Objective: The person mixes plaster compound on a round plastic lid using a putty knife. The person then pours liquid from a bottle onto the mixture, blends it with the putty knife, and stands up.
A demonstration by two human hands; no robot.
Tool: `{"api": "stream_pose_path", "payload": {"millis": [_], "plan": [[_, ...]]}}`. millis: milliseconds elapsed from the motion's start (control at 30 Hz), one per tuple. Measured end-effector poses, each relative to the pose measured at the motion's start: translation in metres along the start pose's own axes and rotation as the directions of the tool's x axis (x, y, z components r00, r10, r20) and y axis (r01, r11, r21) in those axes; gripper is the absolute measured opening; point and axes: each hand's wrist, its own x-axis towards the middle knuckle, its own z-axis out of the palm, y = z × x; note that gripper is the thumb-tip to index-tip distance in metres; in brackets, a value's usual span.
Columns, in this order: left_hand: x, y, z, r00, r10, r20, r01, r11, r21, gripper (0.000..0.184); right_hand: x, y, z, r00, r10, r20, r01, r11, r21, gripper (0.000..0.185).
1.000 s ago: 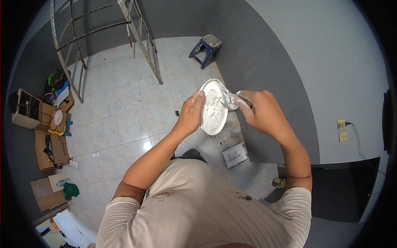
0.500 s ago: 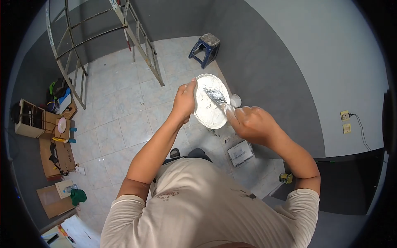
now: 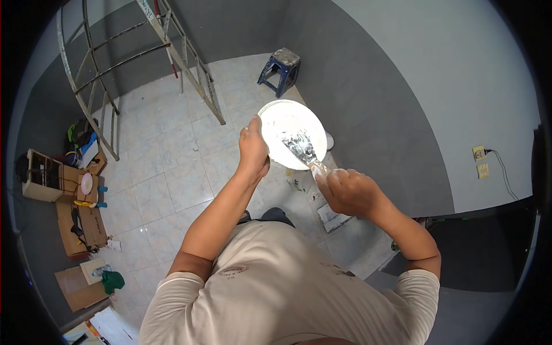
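Note:
My left hand [image 3: 253, 146] grips the left rim of a round white container [image 3: 276, 118], thumb over the edge, other fingers underneath. White paste lies across it, so bright that its texture is partly washed out. In my right hand [image 3: 352, 191] is a putty knife [image 3: 300, 146], its handle wrapped by closed, paste-smeared fingers. The metal blade, streaked with white, lies over the right part of the paste and points up and to the left. Whether the blade presses into the paste I cannot tell.
A metal scaffold [image 3: 198, 86] stands at upper left, and a blue stool [image 3: 279, 72] near the grey wall. Cardboard boxes [image 3: 80, 227] and a small cabinet [image 3: 43, 177] line the left side. A white-smeared tray [image 3: 334, 218] lies below my right hand. Sockets [image 3: 479, 153] are on the right wall.
The container has turned to face the camera more fully, its surface looking rounder. My right hand and the putty knife have moved down and slightly right. My left hand keeps its grip.

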Motion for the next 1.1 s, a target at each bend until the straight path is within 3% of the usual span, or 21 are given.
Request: {"api": "stream_pose_path", "payload": {"millis": [167, 233, 267, 367, 400, 467, 500, 533, 600, 667, 800, 867, 900, 933, 1033, 1100], "plan": [[0.010, -0.003, -0.009, 0.998, 0.026, 0.049, -0.032, 0.993, 0.117, 0.044, -0.020, 0.019, -0.006, 0.992, 0.123, -0.023, -0.120, 0.986, 0.112, 0.029], [0.009, -0.009, -0.010, 0.994, 0.080, 0.079, -0.092, 0.981, 0.170, 0.045, -0.031, 0.033, -0.003, 0.952, 0.298, -0.063, -0.260, 0.902, 0.346, 0.028], [0.008, -0.012, -0.013, 0.991, 0.103, 0.091, -0.119, 0.975, 0.190, 0.045, -0.038, 0.036, -0.001, 0.953, 0.296, -0.064, -0.257, 0.902, 0.347, 0.028], [0.003, -0.011, -0.016, 0.995, 0.087, 0.038, -0.093, 0.974, 0.206, 0.050, -0.054, 0.039, 0.007, 0.772, 0.618, -0.151, -0.393, 0.649, 0.651, 0.025], [-0.002, -0.009, -0.011, 0.996, 0.083, 0.039, -0.089, 0.974, 0.209, 0.050, -0.054, 0.037, 0.008, 0.769, 0.622, -0.148, -0.397, 0.646, 0.652, 0.025], [-0.016, -0.004, 0.002, 0.989, 0.123, 0.079, -0.129, 0.989, 0.068, 0.055, -0.049, 0.034, 0.013, 0.570, 0.818, 0.076, -0.509, 0.280, 0.814, 0.022], [-0.017, -0.006, 0.002, 0.990, 0.120, 0.080, -0.126, 0.989, 0.072, 0.055, -0.048, 0.034, 0.018, 0.566, 0.821, 0.077, -0.511, 0.276, 0.814, 0.022], [-0.018, -0.008, 0.002, 0.988, 0.119, 0.100, -0.123, 0.992, 0.031, 0.058, -0.047, 0.033, 0.027, 0.468, 0.849, 0.244, -0.425, -0.025, 0.905, 0.023], [-0.019, -0.014, 0.001, 0.986, 0.118, 0.116, -0.118, 0.993, -0.007, 0.061, -0.046, 0.024, 0.048, 0.391, 0.817, 0.423, -0.291, -0.327, 0.899, 0.024], [-0.017, -0.025, 0.000, 0.985, 0.161, 0.056, -0.152, 0.980, -0.129, 0.064, -0.044, 0.008, 0.066, 0.335, 0.729, 0.597, 0.066, -0.650, 0.757, 0.025], [-0.015, -0.040, -0.003, 0.992, 0.129, -0.007, -0.129, 0.984, -0.124, 0.066, -0.011, -0.030, 0.075, 0.280, 0.633, 0.722, -0.029, -0.746, 0.665, 0.021], [-0.011, -0.048, -0.004, 0.988, 0.047, -0.149, -0.064, 0.992, -0.111, 0.065, -0.005, -0.050, 0.098, 0.369, 0.617, 0.695, -0.120, -0.710, 0.694, 0.025], [-0.005, -0.056, -0.012, 0.985, 0.019, -0.170, -0.036, 0.995, -0.095, 0.065, -0.009, -0.056, 0.112, 0.351, 0.596, 0.722, -0.121, -0.736, 0.666, 0.025], [0.006, -0.065, -0.026, 0.978, 0.024, -0.205, -0.041, 0.996, -0.078, 0.066, -0.012, -0.060, 0.127, 0.395, 0.622, 0.676, -0.253, -0.634, 0.731, 0.028], [0.038, -0.099, -0.068, 0.952, -0.002, -0.305, -0.007, 1.000, -0.029, 0.066, -0.030, -0.057, 0.163, 0.445, 0.563, 0.697, -0.411, -0.563, 0.717, 0.033], [0.056, -0.120, -0.092, 0.923, -0.038, -0.383, 0.042, 0.999, 0.003, 0.067, -0.040, -0.060, 0.201, 0.341, 0.530, 0.777, -0.253, -0.744, 0.618, 0.037]]}}
